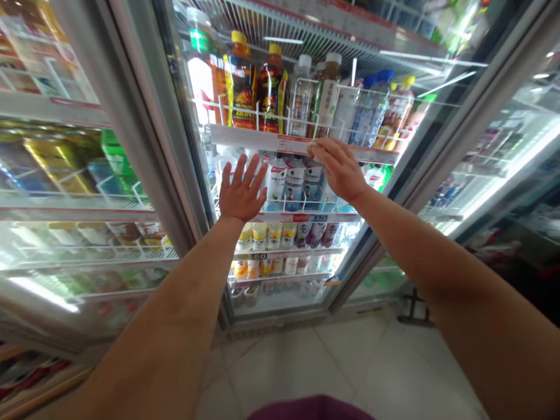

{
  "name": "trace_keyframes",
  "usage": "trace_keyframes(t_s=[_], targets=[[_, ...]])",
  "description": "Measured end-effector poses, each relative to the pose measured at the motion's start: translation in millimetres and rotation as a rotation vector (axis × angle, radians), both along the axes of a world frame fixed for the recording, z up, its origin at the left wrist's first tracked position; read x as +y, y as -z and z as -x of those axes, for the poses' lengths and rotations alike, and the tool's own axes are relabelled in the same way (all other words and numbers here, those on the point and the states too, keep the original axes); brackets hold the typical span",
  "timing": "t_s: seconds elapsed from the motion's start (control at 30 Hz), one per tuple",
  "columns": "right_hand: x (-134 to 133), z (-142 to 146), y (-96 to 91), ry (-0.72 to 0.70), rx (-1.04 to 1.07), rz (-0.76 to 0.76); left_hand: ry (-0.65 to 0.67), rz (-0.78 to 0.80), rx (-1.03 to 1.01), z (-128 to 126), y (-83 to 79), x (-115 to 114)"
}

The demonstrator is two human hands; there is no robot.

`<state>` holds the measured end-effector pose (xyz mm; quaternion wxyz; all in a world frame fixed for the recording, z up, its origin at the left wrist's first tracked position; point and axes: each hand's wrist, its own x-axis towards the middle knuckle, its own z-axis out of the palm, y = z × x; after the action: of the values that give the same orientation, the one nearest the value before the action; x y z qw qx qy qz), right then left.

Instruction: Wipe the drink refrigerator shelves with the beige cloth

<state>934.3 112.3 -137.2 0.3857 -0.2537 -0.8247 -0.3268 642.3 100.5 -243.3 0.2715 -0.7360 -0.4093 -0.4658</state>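
Observation:
My left hand is raised with its fingers spread flat, holding nothing, in front of the middle shelf of a drinks fridge. To its right, my right hand is up near the shelf's label strip, its fingers bent and close together. Something small and brownish shows at its fingertips, too unclear to name. Between the hands stand white-labelled bottles. Above them are dark bottles with yellow caps and clear bottles. Whether either hand touches the glass, I cannot tell.
Lower shelves carry yellow-and-white containers. Metal door frames run down both sides, with another stocked fridge section at the left. A tiled floor lies below, and a dark stand foot is at the right.

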Motion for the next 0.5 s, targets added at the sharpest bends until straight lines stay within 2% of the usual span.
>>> trace_keyframes(t_s=[0.07,0.17,0.23,0.33,0.4,0.47,0.5], targets=[[1.3,-2.4,-10.7,0.049,0.043,-0.019,0.006,0.014,-0.004,-0.3,-0.4,-0.4],[10.9,-6.8,-26.8,0.110,0.252,-0.089,-0.001,0.022,-0.008,-0.5,-0.4,-0.6],[13.4,-4.6,-22.4,0.113,0.294,-0.119,-0.014,0.014,-0.003,-0.5,0.2,-0.4],[5.7,3.8,1.1,0.098,0.091,-0.083,-0.031,-0.006,0.011,0.3,1.7,0.5],[-0.6,7.1,9.2,0.083,-0.088,-0.031,-0.046,-0.021,0.022,1.1,2.8,1.3],[-1.4,5.5,1.1,0.080,-0.150,-0.004,-0.059,-0.042,0.026,2.0,3.7,2.1],[0.7,3.4,-7.7,0.084,-0.114,-0.011,-0.062,-0.049,0.025,2.5,4.1,2.4]])
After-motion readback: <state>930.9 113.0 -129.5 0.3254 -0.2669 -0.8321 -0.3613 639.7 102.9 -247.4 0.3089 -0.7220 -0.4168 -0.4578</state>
